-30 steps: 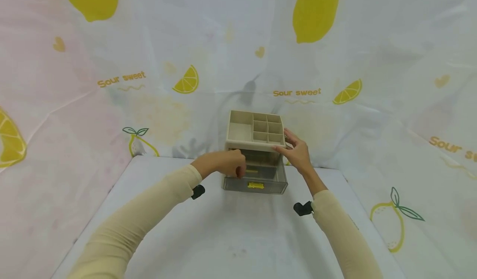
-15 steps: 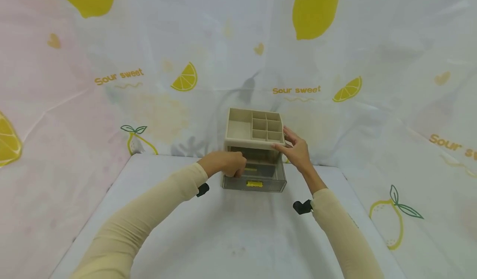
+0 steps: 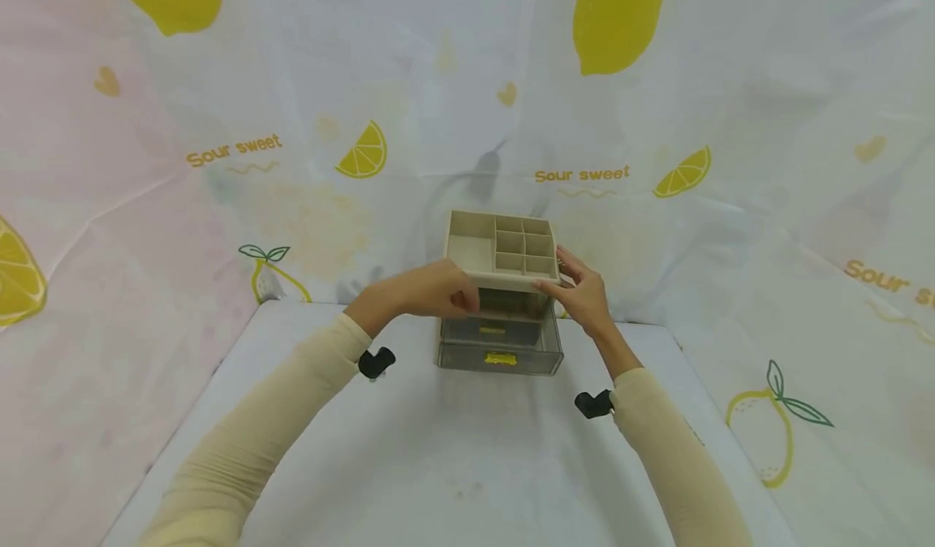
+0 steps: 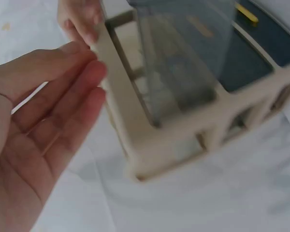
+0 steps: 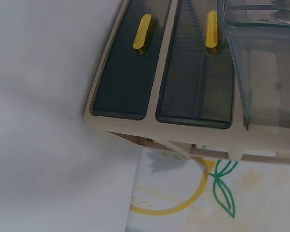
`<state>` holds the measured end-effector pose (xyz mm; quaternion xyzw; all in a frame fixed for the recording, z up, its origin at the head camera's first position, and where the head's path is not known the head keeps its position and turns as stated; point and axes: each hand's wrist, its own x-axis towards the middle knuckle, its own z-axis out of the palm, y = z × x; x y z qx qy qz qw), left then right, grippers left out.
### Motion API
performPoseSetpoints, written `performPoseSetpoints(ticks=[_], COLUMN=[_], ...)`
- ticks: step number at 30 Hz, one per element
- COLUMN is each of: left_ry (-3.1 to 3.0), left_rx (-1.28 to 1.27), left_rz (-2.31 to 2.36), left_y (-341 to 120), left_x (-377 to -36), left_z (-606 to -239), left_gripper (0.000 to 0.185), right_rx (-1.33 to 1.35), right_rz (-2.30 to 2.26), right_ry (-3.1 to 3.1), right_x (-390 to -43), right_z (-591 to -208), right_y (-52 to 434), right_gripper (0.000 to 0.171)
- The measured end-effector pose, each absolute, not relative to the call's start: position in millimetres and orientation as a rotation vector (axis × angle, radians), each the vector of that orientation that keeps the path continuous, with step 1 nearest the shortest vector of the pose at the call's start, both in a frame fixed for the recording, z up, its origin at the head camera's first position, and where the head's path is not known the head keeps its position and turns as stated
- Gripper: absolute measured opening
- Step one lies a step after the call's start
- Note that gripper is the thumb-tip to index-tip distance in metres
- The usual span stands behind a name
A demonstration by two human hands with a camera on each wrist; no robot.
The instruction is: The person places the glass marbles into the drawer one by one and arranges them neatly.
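A beige desktop drawer organizer (image 3: 504, 280) stands at the back of the table. Its top drawer (image 3: 529, 363), see-through grey with a gold handle, is pulled out. Beside the front left edge of the organizer's top is my left hand (image 3: 436, 289); in the left wrist view its thumb and fingertips come together near the beige rim, with nothing visible between them. My right hand (image 3: 587, 299) holds the right side of the top, thumb on the front lip and fingers along the side. Two lower drawers (image 5: 123, 72) with gold handles are closed in the right wrist view.
The organizer's top has one wide compartment and several small square ones. White table (image 3: 467, 450) extends in front. A lemon-print cloth (image 3: 409, 68) rises close behind and along both sides. Black wrist cameras (image 3: 376, 363) hang below both sleeves.
My left hand has lifted from the front of the open drawer, up and slightly left to the edge of the top. The right hand keeps its hold; the drawer stays out.
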<state>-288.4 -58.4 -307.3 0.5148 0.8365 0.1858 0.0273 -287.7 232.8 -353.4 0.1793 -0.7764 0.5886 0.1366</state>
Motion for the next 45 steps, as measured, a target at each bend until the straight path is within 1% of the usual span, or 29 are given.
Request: performPoseSetpoints(ticks=[3, 5, 7, 9, 11, 17, 24, 30, 36, 45], left_ry=[2.739, 2.863, 2.977, 3.046, 3.071, 3.027, 2.995, 2.969, 2.941, 2.939], left_rx=[1.565, 1.454, 1.287, 1.114, 0.993, 0.772, 0.607, 0.470, 0.415, 0.420], left_rz=[0.771, 0.913, 1.027, 1.075, 1.057, 0.959, 0.761, 0.696, 0.733, 0.763], left_y=[-85.4, -105.2, -124.9, -143.6, -159.8, -189.7, -202.0, -195.0, -193.1, -198.2], left_x=[-294.2, -297.2, -301.0, -304.6, -308.8, -320.3, -324.4, -321.1, -319.4, -324.3], left_z=[-320.9, -337.4, -358.4, -379.5, -399.4, -441.0, -478.3, -500.9, -505.6, -515.8], left_gripper=[0.018, 0.024, 0.027, 0.027, 0.024, 0.016, 0.016, 0.011, 0.007, 0.007], right_rx=[0.515, 0.519, 0.528, 0.541, 0.548, 0.555, 0.566, 0.567, 0.566, 0.555], right_rz=[1.706, 1.713, 1.723, 1.733, 1.733, 1.722, 1.717, 1.707, 1.711, 1.704], right_ry=[-2.255, -2.257, -2.251, -2.239, -2.228, -2.209, -2.222, -2.246, -2.258, -2.243], right_x=[-288.7, -288.9, -288.9, -288.9, -289.3, -291.5, -290.7, -288.0, -287.0, -286.7], right_z=[-355.1, -356.1, -357.1, -357.6, -357.9, -357.4, -353.7, -352.2, -356.0, -354.1], right_y=[232.9, 232.8, 232.8, 232.9, 233.2, 234.7, 234.3, 234.5, 233.7, 236.0], right_gripper=[0.074, 0.074, 0.074, 0.074, 0.073, 0.072, 0.073, 0.073, 0.072, 0.073])
